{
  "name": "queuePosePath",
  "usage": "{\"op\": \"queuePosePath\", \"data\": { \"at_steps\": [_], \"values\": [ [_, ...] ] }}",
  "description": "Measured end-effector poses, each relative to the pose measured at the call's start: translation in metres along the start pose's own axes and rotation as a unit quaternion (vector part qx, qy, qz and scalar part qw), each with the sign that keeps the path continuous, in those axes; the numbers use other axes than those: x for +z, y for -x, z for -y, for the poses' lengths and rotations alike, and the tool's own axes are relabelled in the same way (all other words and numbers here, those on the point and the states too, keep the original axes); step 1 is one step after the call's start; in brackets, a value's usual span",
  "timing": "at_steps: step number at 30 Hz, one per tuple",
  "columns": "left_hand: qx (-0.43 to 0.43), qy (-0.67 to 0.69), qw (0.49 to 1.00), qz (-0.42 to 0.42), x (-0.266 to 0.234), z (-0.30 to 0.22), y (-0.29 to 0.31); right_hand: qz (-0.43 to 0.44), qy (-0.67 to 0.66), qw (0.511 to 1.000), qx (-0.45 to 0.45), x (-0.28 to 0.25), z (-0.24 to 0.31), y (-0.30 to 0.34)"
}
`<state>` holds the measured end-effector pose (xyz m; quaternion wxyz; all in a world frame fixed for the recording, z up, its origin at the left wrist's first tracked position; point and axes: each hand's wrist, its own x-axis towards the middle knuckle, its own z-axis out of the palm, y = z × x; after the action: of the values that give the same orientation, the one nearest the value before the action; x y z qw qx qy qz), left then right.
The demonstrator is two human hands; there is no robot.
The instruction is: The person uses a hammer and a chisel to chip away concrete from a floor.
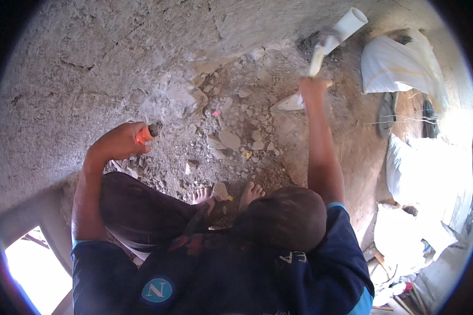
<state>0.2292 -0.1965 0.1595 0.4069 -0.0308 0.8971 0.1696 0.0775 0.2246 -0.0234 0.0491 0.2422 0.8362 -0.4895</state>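
Observation:
My left hand (120, 142) is closed around an orange-gripped tool, most likely a chisel (144, 135), held by the rough wall at the left. Its dark blunt end sticks out past my thumb, and the rest is hidden by the hand. Raised at the far right, my right hand (314, 88) grips the pale handle of a hammer (317, 59). The hammer's dark head (328, 38) is blurred by motion and overlaps a white pipe (350, 24) behind it. The two tools are far apart.
Broken rubble (229, 139) and dust cover the ground before my bare feet (252, 194). The earthen wall (115, 58) fills the left and far side. White sacks (391, 65), a pair of sandals (387, 113) and thin wires (399, 119) lie at the right.

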Motion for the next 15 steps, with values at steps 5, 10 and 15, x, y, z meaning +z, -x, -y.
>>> {"op": "queuePosePath", "data": {
  "at_steps": [5, 10, 15],
  "values": [
    [0.016, 0.049, 0.999, 0.013, 0.001, 0.008, -0.015, -0.072, 0.133, 0.980, -0.132, 0.062, -0.067, -0.020],
    [0.014, 0.021, 1.000, 0.001, -0.001, 0.005, -0.014, 0.243, 0.257, 0.935, -0.037, 0.025, -0.053, -0.006],
    [0.043, 0.013, 0.999, 0.012, -0.002, 0.003, -0.022, 0.020, -0.225, 0.972, 0.060, 0.019, -0.057, -0.043]
  ]
}}
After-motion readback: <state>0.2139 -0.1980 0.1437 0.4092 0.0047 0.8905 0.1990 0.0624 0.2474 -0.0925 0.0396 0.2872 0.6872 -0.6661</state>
